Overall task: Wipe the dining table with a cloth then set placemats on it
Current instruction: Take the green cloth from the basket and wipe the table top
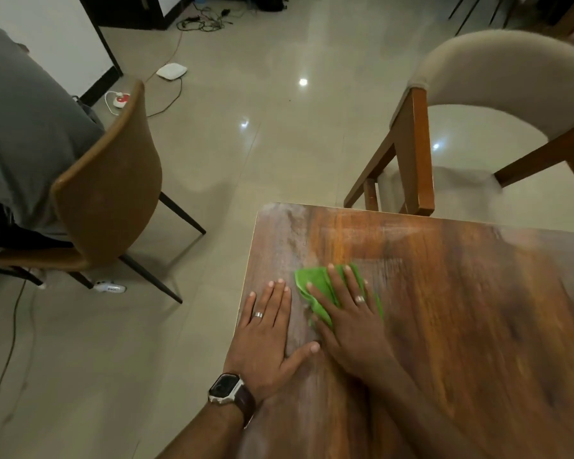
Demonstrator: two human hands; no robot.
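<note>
Green cloth (315, 286) lies on the wooden dining table (461, 309) near its corner, under my right hand (348, 323), whose spread fingers press it flat. At nine o'clock of the cloth, my left hand (269, 329) rests flat, fingers together, smartwatch (226, 387) at the wrist. Brown chair (110, 197) at ten o'clock; cushioned wooden chair (478, 104) at one o'clock.

The room is dim, with a warm, slightly murky cast. Small white glints on the glossy tiled floor (279, 134) mirror overhead lamps. The wooden table (461, 309) carries a pale sheen toward its far corner, and motion blur smears its grain on the right. The cushioned chair (497, 67) at upper right is soft and streaked. Wide-angle distortion bends lines at the edges.
</note>
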